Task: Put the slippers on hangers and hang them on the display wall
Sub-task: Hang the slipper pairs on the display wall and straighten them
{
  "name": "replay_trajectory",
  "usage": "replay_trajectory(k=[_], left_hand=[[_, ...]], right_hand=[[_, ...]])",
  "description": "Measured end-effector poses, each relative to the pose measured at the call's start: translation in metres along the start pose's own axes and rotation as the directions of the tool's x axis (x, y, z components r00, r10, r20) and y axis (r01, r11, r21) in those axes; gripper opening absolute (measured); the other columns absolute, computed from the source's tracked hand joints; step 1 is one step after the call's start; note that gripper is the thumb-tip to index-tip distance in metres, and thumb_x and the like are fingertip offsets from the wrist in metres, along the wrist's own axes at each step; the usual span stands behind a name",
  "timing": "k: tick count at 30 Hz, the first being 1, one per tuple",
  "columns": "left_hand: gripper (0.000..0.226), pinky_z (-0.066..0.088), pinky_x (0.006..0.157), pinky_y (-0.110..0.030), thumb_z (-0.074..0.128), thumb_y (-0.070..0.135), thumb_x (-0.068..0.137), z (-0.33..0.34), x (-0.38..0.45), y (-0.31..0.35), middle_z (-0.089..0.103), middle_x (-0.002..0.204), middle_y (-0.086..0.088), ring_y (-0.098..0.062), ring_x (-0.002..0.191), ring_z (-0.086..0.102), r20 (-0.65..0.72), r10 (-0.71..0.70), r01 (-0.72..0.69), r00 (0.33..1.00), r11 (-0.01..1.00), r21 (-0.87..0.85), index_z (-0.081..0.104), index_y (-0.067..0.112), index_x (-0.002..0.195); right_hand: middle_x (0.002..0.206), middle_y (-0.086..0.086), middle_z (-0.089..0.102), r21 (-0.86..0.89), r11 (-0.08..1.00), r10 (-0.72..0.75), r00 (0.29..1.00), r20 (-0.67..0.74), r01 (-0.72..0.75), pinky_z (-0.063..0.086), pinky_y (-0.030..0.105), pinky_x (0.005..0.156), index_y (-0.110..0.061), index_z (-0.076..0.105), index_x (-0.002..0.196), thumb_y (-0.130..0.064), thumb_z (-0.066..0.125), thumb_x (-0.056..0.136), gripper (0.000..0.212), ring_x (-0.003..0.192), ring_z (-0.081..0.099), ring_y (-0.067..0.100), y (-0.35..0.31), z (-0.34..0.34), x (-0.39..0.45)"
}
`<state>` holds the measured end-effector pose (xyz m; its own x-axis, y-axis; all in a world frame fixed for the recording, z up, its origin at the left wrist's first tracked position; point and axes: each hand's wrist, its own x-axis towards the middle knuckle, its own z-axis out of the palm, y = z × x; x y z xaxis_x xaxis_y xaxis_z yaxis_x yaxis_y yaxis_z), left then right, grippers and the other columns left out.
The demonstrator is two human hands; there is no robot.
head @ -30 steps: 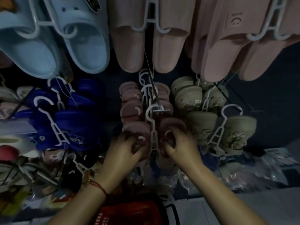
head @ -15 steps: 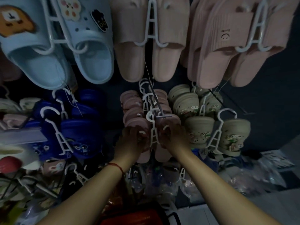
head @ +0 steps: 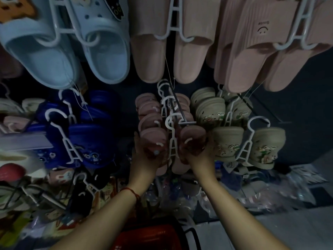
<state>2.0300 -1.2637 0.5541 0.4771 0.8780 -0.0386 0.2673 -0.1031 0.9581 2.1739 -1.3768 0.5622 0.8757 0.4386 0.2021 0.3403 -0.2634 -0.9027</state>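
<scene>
A pair of pink slippers sits on a white hanger whose hook is at the tip of a metal wall peg. My left hand cups the left slipper from below and outside. My right hand grips the right slipper the same way. Several more pink pairs hang behind on the same peg.
Beige slippers hang to the right, dark blue ones to the left. Light blue clogs and large pink slides hang above. A red basket stands below my arms, with bagged goods around it.
My hands have slid from the top of the front pink pair to its undersides and lifted it toward the peg, and the hanger hook now sits at the peg's tip.
</scene>
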Motion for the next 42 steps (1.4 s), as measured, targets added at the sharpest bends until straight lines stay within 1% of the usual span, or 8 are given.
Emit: replay_trajectory(k=[3, 6, 11, 16, 21, 26, 35, 42], left_hand=[[0.122, 0.041, 0.110, -0.043, 0.081, 0.059, 0.072, 0.000, 0.002, 0.003, 0.028, 0.162, -0.008, -0.030, 0.142, 0.041, 0.027, -0.010, 0.009, 1.000, 0.998, 0.066, -0.002, 0.040, 0.159], [0.122, 0.042, 0.111, -0.051, 0.080, 0.058, 0.074, -0.002, 0.005, 0.003, 0.027, 0.162, -0.009, -0.033, 0.142, 0.041, 0.054, -0.018, 0.013, 0.998, 0.995, 0.101, -0.006, 0.043, 0.158], [0.114, 0.046, 0.094, -0.042, 0.069, 0.061, 0.084, -0.007, 0.001, 0.008, 0.029, 0.160, -0.014, -0.039, 0.130, 0.051, 0.090, -0.012, -0.016, 0.996, 0.952, 0.305, -0.017, 0.042, 0.156], [0.114, 0.046, 0.078, -0.038, 0.057, 0.070, 0.086, -0.018, -0.009, 0.010, 0.019, 0.163, -0.017, -0.041, 0.122, 0.056, 0.129, 0.105, -0.157, 0.986, 0.846, 0.510, -0.019, 0.026, 0.158], [0.082, 0.043, 0.103, -0.064, 0.048, 0.054, 0.095, -0.033, -0.023, -0.004, 0.017, 0.161, -0.030, -0.055, 0.137, 0.036, 0.230, 0.458, -0.491, 0.858, 0.602, 0.630, 0.004, 0.029, 0.160], [0.098, 0.034, 0.110, -0.069, 0.077, 0.035, 0.077, -0.042, -0.044, -0.008, 0.023, 0.158, -0.029, -0.055, 0.141, 0.029, 0.323, 0.520, -0.564, 0.791, 0.416, 0.713, 0.025, 0.025, 0.160], [0.099, 0.043, 0.104, -0.062, 0.084, 0.041, 0.070, 0.036, -0.104, 0.026, 0.036, 0.154, -0.024, -0.050, 0.134, 0.042, 0.405, 0.537, -0.596, 0.740, 0.244, 0.765, 0.036, 0.022, 0.155], [0.098, 0.023, 0.114, -0.057, 0.084, 0.038, 0.068, 0.139, -0.169, 0.045, 0.026, 0.161, -0.023, -0.046, 0.145, 0.025, 0.425, 0.558, -0.616, 0.713, 0.207, 0.760, 0.040, 0.020, 0.154]], right_hand=[[0.105, -0.004, 0.064, -0.045, 0.997, -0.060, 0.995, 0.077, 0.063, 0.043, 0.004, 0.065, -0.025, 0.058, 0.114, -0.030, 0.077, 0.081, 0.038, 0.094, 0.066, 0.013, -0.005, 0.004, 0.010], [0.119, -0.008, 0.061, -0.033, 0.998, -0.047, 0.993, 0.104, 0.051, 0.039, 0.002, 0.078, -0.027, 0.052, 0.128, -0.035, 0.077, 0.082, 0.053, 0.104, 0.060, 0.006, -0.005, 0.006, 0.012], [0.144, -0.004, 0.051, -0.030, 0.999, -0.010, 0.990, 0.144, 0.014, 0.043, 0.026, 0.103, -0.026, 0.032, 0.152, -0.040, 0.077, 0.082, 0.085, 0.129, 0.051, 0.012, -0.003, 0.003, 0.006], [0.126, -0.010, 0.054, -0.137, 0.990, 0.004, 0.986, 0.167, 0.019, 0.042, 0.021, 0.089, -0.025, 0.030, 0.147, -0.032, 0.076, 0.085, 0.078, 0.115, 0.055, 0.010, -0.020, -0.003, -0.008], [0.113, -0.006, 0.062, -0.330, 0.929, -0.106, 0.973, 0.203, 0.170, 0.056, 0.038, 0.083, -0.033, 0.054, 0.120, -0.038, 0.065, 0.092, 0.031, 0.100, 0.062, 0.012, -0.032, -0.025, -0.032], [0.134, -0.006, 0.055, -0.466, 0.843, -0.135, 0.944, 0.300, 0.268, 0.046, 0.031, 0.098, -0.027, 0.050, 0.139, -0.030, 0.063, 0.091, 0.050, 0.121, 0.050, 0.012, -0.035, -0.048, -0.056], [0.159, -0.005, 0.033, -0.460, 0.839, -0.093, 0.910, 0.405, 0.290, 0.020, 0.021, 0.117, -0.024, 0.037, 0.154, -0.031, 0.060, 0.097, 0.062, 0.147, 0.026, 0.010, 0.019, -0.152, -0.051], [0.151, -0.014, 0.042, -0.309, 0.894, -0.166, 0.881, 0.443, 0.324, 0.033, 0.027, 0.117, -0.030, 0.048, 0.146, -0.028, 0.062, 0.096, 0.052, 0.140, 0.035, 0.003, 0.061, -0.247, -0.041]])
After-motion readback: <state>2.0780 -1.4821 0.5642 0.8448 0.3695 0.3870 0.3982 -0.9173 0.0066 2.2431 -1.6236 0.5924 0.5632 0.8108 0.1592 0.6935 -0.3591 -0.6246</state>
